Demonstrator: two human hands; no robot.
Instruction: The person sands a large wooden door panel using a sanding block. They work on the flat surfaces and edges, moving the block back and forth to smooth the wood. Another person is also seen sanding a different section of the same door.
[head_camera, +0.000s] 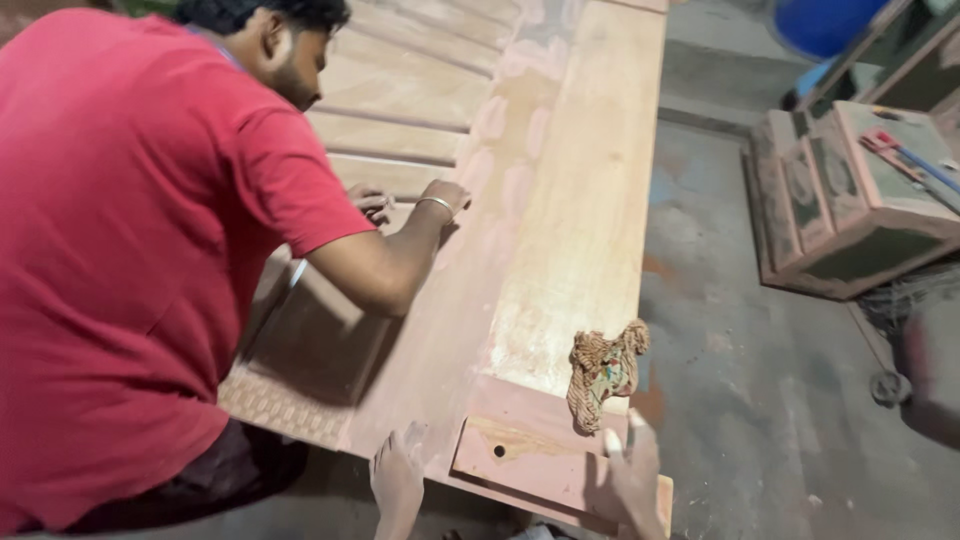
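A long wooden door (570, 200) lies flat, stretching away from me. My left hand (398, 478) grips its near end, fingers on top of the wood. My right hand (636, 478) holds the near right corner, fingers spread beside a small flat wooden block (520, 455) with a hole in it. Just beyond my right hand, a crumpled brown rag (604, 370) lies on the door. At the left a person in a red shirt (120, 250) bends over the door's panelled part, with one hand (443, 193) wearing a bracelet and the other hand (371, 202) on the wood.
Grey concrete floor (740, 330) runs along the door's right side. A carved wooden cabinet piece (850, 200) lies on the floor at the right with a red tool (885, 142) on top. A blue drum (825, 22) stands at the back right.
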